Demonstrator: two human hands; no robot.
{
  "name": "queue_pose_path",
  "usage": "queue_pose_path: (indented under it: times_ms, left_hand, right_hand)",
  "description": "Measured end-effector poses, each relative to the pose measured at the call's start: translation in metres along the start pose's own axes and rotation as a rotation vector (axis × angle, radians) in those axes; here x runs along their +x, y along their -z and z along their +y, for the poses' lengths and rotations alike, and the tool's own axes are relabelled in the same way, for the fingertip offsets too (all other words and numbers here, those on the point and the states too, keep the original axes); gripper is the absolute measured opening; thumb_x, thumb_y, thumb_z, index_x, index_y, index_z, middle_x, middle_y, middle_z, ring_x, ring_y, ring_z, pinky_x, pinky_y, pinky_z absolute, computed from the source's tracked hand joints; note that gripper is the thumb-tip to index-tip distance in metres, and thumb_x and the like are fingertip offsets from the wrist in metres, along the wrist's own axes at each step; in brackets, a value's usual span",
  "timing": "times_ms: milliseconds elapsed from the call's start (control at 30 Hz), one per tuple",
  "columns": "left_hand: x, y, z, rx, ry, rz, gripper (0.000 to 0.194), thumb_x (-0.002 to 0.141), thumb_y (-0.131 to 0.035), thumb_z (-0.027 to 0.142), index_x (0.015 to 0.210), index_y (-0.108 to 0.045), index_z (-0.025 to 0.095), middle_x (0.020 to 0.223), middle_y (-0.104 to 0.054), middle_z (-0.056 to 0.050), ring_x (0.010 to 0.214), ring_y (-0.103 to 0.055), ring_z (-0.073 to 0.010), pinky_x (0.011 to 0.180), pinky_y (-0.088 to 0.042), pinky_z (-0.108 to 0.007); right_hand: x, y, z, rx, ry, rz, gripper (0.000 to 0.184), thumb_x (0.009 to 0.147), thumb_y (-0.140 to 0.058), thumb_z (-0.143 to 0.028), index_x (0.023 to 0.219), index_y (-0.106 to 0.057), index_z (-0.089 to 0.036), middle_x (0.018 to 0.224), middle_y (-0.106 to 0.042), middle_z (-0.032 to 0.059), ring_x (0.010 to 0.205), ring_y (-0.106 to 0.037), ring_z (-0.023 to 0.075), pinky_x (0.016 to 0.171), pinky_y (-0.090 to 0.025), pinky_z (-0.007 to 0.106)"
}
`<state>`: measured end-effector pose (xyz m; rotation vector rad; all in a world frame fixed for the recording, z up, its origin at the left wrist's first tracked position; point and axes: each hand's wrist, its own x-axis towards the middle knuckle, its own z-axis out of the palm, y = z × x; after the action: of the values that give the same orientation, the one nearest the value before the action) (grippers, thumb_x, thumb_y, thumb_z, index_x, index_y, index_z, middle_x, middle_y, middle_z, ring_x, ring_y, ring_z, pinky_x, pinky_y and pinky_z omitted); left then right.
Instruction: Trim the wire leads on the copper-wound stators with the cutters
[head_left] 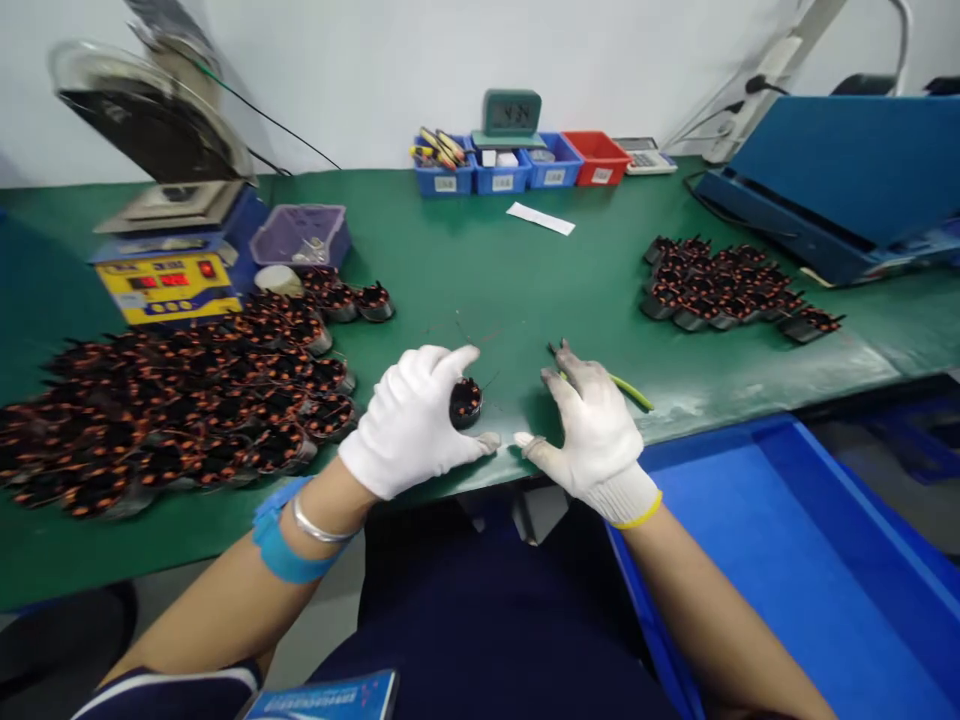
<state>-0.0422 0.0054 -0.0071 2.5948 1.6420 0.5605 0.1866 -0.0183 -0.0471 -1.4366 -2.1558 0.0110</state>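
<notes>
On the green table (465,260), the coil (466,402) sits inside the left hand's (409,425) parted fingers. The right hand (596,430), fingers also apart, nears the pliers (634,392); careless brushing could bend thin wires (491,381).

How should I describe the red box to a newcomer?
At the far side of the green table, small boxes stand in a row. The red box is at the right end, beside the calculator. It is the only red one; the others in the row are blue.
</notes>
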Motion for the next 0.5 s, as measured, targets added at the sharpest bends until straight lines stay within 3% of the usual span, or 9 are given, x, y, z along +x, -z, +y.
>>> queue_pose_path:
  times_ms: [67, 133, 233, 333, 500]
  left_hand:
    - [-0.001, -0.001, -0.002, -0.13, 0.019, -0.004, 0.108, 0.051, -0.079, 0.065, 0.141, -0.042, 0.018, 0.136, -0.051, -0.016, 0.123, -0.053, -0.0361, 0.103, -0.046, -0.045]
    - [0.0, -0.004, -0.002, -0.201, 0.087, -0.053, 0.114, 0.052, -0.077, 0.067, 0.147, -0.035, 0.018, 0.14, -0.049, -0.016, 0.124, -0.054, -0.0361, 0.103, -0.047, -0.045]
    - [0.004, -0.011, 0.001, -0.231, 0.228, -0.127, 0.105, 0.063, -0.071, 0.066, 0.148, -0.034, 0.018, 0.126, -0.061, -0.014, 0.113, -0.062, -0.0354, 0.095, -0.051, -0.045]
    - [0.009, -0.015, 0.002, -0.244, 0.311, -0.16, 0.093, 0.069, -0.068, 0.06, 0.147, -0.037, 0.021, 0.113, -0.068, -0.01, 0.103, -0.068, -0.0333, 0.088, -0.054, -0.042]
    - [0.01, -0.014, -0.008, -0.349, 0.236, -0.211, 0.093, 0.069, -0.071, 0.043, 0.151, -0.03, 0.025, 0.115, -0.07, -0.007, 0.102, -0.069, -0.0313, 0.089, -0.054, -0.042]
  right_hand:
    - [0.0, 0.003, -0.009, 0.155, -0.065, 0.002, 0.062, 0.076, -0.064, -0.052, 0.123, -0.057, -0.012, 0.131, -0.057, 0.0197, 0.122, -0.054, 0.0342, 0.103, -0.044, 0.049]
    - [0.007, 0.002, -0.018, 0.257, -0.171, -0.057, 0.051, 0.08, -0.062, -0.049, 0.118, -0.06, -0.016, 0.118, -0.064, 0.0147, 0.11, -0.061, 0.0292, 0.095, -0.049, 0.043]
    - [0.028, -0.007, -0.027, 0.318, -0.265, -0.139, 0.035, 0.084, -0.059, -0.046, 0.106, -0.064, -0.018, 0.106, -0.068, 0.01, 0.1, -0.064, 0.0255, 0.089, -0.05, 0.039]
    - [0.047, -0.017, -0.028, 0.432, -0.267, -0.218, 0.024, 0.09, -0.049, -0.037, 0.087, -0.065, -0.019, 0.09, -0.07, 0.0062, 0.088, -0.065, 0.021, 0.081, -0.05, 0.033]
    - [0.051, -0.026, -0.022, 0.323, -0.213, -0.236, 0.022, 0.088, -0.05, -0.033, 0.074, -0.062, -0.022, 0.077, -0.065, 0.004, 0.082, -0.062, 0.0212, 0.08, -0.047, 0.033]
